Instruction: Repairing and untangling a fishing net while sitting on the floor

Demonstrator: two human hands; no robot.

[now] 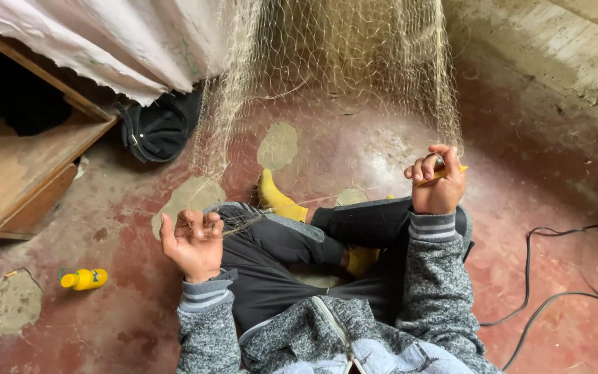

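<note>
The fine, pale beige fishing net of thin twine (327, 76) hangs down from above the top edge of the view and spreads toward the person's lap, so its long run lies from far and high to near and low — straight ahead of both hands, between them.

The left hand (194, 239) is palm-up over the left knee, its grip narrow: the fingers curl in on a gathered strand of the net's lower edge, which trails off to the right across the dark trousers (299, 249). The net's body lies up and to the right of this hand.

The right hand (437, 181) is raised higher, at the net's right border. Its grip is closed around a slim yellow stick-like tool (444, 173), which lies nearly level with its tip pointing right, away from the mesh. Whether mesh is also pinched there I cannot tell. The right hand is the nearer to the hanging sheet; the left is nearer to the loose bottom edge.

The person sits cross-legged on a worn red concrete floor (520, 228) in yellow socks (275, 197). A small yellow plastic bottle (84, 278) lies on its side well to the left, and a black cable (562, 277) curls at the right.
</note>
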